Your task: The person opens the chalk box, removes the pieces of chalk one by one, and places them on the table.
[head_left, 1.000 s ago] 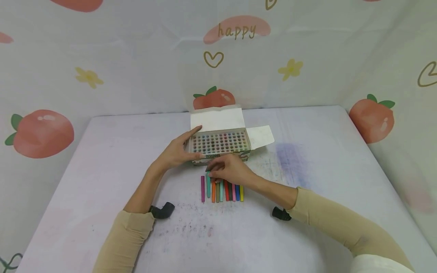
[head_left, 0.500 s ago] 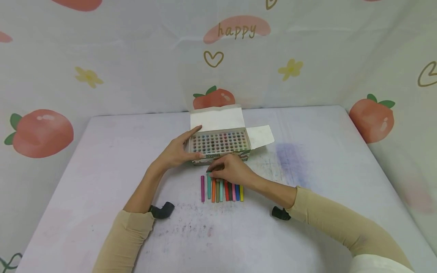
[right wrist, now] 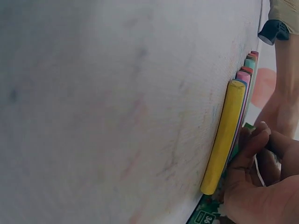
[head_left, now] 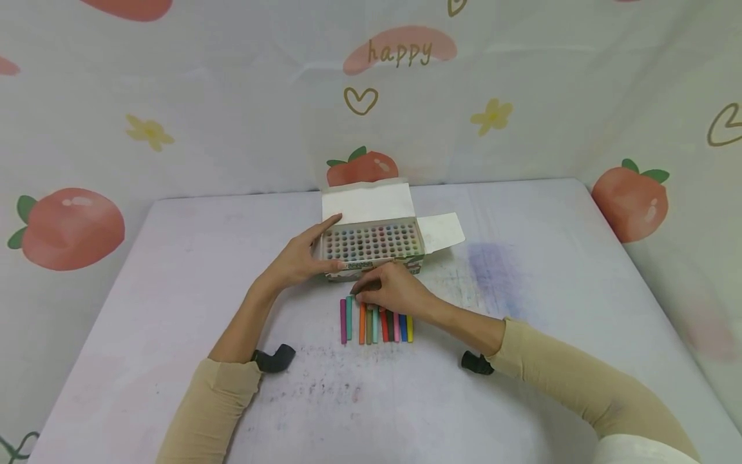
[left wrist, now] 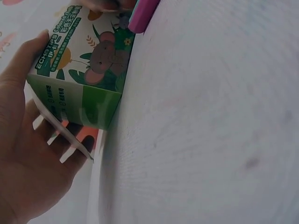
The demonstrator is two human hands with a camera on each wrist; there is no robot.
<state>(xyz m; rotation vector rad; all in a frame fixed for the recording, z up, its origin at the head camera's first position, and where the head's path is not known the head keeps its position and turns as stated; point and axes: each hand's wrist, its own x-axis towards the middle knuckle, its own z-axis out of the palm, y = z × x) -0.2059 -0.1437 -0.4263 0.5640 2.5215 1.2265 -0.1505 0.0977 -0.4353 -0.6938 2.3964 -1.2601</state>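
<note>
A: The teal chalk (head_left: pixel 349 308) is sitting further left than it was a second ago, now just beside the purple chalk (head_left: pixel 343 320) at the left end of the row, with a small gap opening between it and the orange one

B: So the right hand (head_left: pixel 395 290) has been nudging it sideways along the table (head_left: pixel 174 270), spacing out the line of sticks?

A: That is how I am reading it; the row of chalks (head_left: pixel 377 322) is lying near the table's front, just this side of the box, yellow chalk (right wrist: pixel 223 135) at the right end

B: And the grip?

A: The right fingers are curling down over the far ends of the sticks, tips pinching at the teal one

B: Further back?

A: The left hand (head_left: pixel 298 258) is bracing the chalk box (head_left: pixel 372 243), thumb along the front, fingers straight on its left side; the box is standing open, flaps up, full of chalk ends
</note>
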